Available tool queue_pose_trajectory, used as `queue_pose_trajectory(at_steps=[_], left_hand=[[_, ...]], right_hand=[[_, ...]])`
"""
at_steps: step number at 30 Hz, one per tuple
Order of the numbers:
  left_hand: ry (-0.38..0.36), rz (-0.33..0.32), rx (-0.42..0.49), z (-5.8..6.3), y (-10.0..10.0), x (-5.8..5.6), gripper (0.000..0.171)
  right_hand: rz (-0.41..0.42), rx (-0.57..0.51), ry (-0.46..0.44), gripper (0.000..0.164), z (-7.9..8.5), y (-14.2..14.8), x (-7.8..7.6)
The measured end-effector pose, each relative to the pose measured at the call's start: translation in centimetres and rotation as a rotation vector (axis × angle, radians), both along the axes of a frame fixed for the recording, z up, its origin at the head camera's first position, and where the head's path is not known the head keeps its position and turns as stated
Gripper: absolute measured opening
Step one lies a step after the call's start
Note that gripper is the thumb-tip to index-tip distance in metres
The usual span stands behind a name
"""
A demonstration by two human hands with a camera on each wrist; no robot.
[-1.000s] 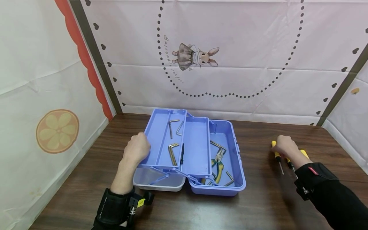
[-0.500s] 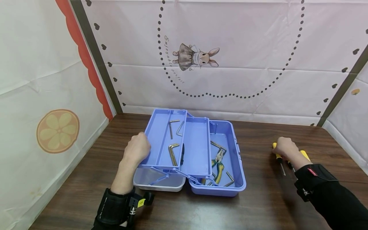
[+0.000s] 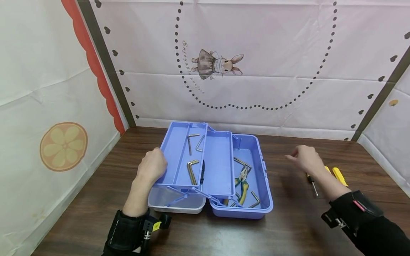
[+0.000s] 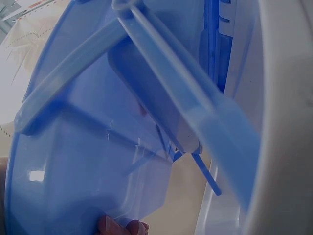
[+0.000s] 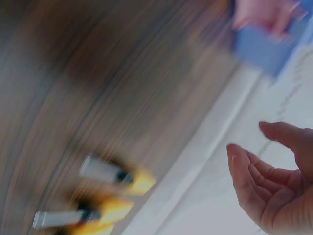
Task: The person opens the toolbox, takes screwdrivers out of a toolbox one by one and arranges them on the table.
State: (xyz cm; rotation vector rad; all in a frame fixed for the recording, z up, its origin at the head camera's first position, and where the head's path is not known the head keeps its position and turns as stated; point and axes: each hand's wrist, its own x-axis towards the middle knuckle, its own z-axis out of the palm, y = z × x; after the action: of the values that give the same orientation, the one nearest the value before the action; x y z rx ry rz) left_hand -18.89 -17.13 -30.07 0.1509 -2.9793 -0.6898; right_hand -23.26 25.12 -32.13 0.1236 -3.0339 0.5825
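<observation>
My left hand (image 3: 152, 165) grips the left side of the raised tray (image 3: 169, 156) of a blue toolbox (image 3: 269, 201); its fingertips (image 4: 115, 226) show against the tray's underside in the left wrist view. To the right, my right hand (image 3: 307, 160) is off the table, holding nothing, thumb and fingers apart in the right wrist view. Below it lie yellow-handled screwdrivers, one (image 3: 339, 176) with its handle showing and another (image 3: 310, 179) partly behind the forearm. L-shaped hex keys (image 3: 192, 170) lie in the raised tray. Green-and-yellow pliers (image 3: 244, 190) rest in the box's base.
The toolbox lid (image 3: 176, 206), pale and translucent, lies folded out on the left under the tray. A lower tray (image 3: 219, 163) sits between the raised tray and the base. A slim black tool (image 3: 203, 170) shows between the trays. Patterned cloth walls (image 3: 272, 89) enclose the wooden table (image 3: 288, 227).
My right hand has let go of the screwdriver handles, risen and moved left toward the toolbox. The screwdrivers stay on the table. My left hand and the toolbox have not moved.
</observation>
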Motion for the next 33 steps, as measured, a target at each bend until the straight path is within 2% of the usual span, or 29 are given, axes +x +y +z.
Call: queue_pose_trajectory(at_steps=[1,3,10,14,20,28,33], left_hand=[[-0.001,-0.001,0.001,0.0,0.0,0.0,0.025],[-0.004,-0.003,0.007,0.0,0.1,0.0,0.025],[0.005,-0.008,0.004,0.1,0.1,-0.2,0.024],[-0.005,-0.007,0.011,0.1,0.1,-0.2,0.025],[-0.011,-0.008,0.014,0.1,0.1,-0.2,0.025],[-0.017,-0.015,0.016,0.2,0.1,-0.1,0.024],[0.019,-0.065,0.031,0.4,-0.2,0.3,0.025]], right_hand=[[0.025,-0.033,0.011,0.038,0.1,-0.6,0.3],[0.064,-0.112,-0.024,0.046,0.1,-1.8,0.9],[0.145,-0.500,-0.345,0.069,-0.7,-4.1,2.2],[0.150,-0.609,-0.440,0.073,-1.4,-4.7,2.6],[0.180,-0.637,-0.451,0.066,-2.8,-5.2,2.6],[0.144,-0.715,-0.436,0.061,-3.6,-5.3,2.8],[0.148,-0.761,-0.427,0.057,-3.9,-5.3,2.9]])
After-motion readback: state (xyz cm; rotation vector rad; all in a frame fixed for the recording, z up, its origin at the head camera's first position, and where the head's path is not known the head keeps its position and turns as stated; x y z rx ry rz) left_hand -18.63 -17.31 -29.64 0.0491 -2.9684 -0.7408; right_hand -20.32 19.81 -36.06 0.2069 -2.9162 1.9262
